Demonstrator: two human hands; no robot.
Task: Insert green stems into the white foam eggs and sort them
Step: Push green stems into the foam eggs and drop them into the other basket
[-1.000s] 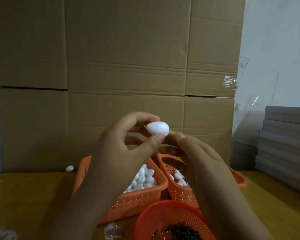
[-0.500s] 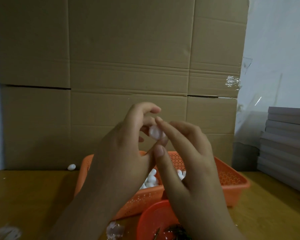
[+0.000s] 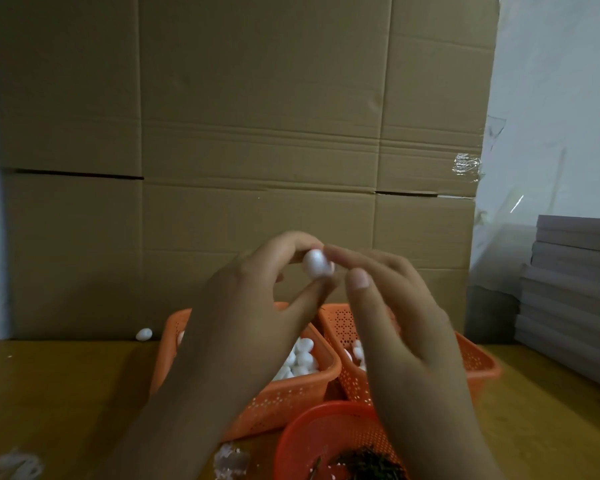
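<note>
My left hand (image 3: 257, 306) pinches a white foam egg (image 3: 314, 263) between thumb and forefinger, held up in front of the cardboard. My right hand (image 3: 392, 306) is just right of it, its forefinger tip touching the egg's top and its thumb a little apart. No stem shows between the fingers. Below, a rectangular orange basket (image 3: 291, 393) holds several white eggs (image 3: 300, 358). A second orange basket (image 3: 478, 365) beside it on the right is mostly hidden by my right hand. A round orange basket (image 3: 312, 434) at the front holds dark green stems (image 3: 368, 462).
A tall cardboard box (image 3: 257, 133) walls off the back of the wooden table (image 3: 66, 393). One loose egg (image 3: 143, 334) lies at its foot on the left. Grey boards (image 3: 575, 289) are stacked at the right. White scraps (image 3: 229, 460) lie near the front edge.
The egg has been turned from lying sideways to upright in my left hand. My right hand rose from below to the egg, covered it, then slid slightly to the right.
</note>
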